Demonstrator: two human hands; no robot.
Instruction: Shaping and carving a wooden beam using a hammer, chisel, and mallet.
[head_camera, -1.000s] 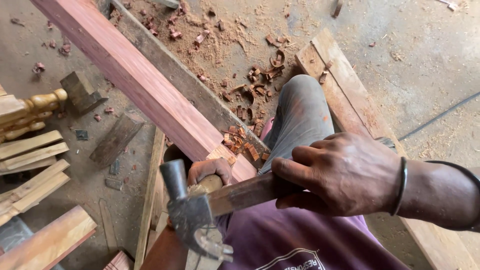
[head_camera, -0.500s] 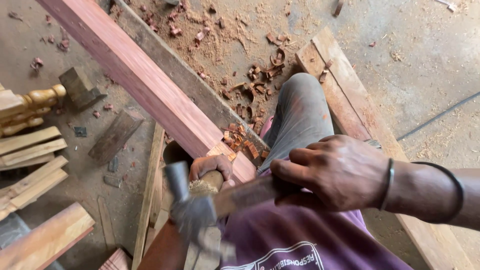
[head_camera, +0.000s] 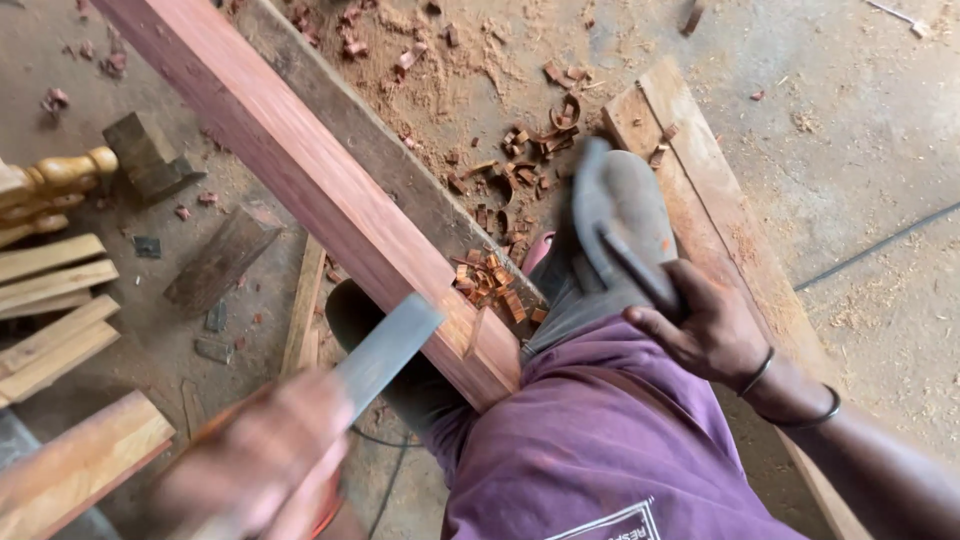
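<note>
- Gripping a chisel (head_camera: 385, 350), the blurred left hand (head_camera: 250, 465) is wrapped round its handle, blade just beside the reddish beam (head_camera: 300, 180).
- Right hand (head_camera: 705, 325) clasps a blurred hammer (head_camera: 610, 235) above the knee.
- Wood chips (head_camera: 490, 280) lie against the beam.

Even daylight, soft shadows, heavy motion blur

Flat, bright light without glare keeps the floor shavings (head_camera: 500, 180) sharp; the left hand (head_camera: 250, 460), its chisel (head_camera: 385, 345) and the right hand's hammer (head_camera: 610, 230) smear with movement.
</note>
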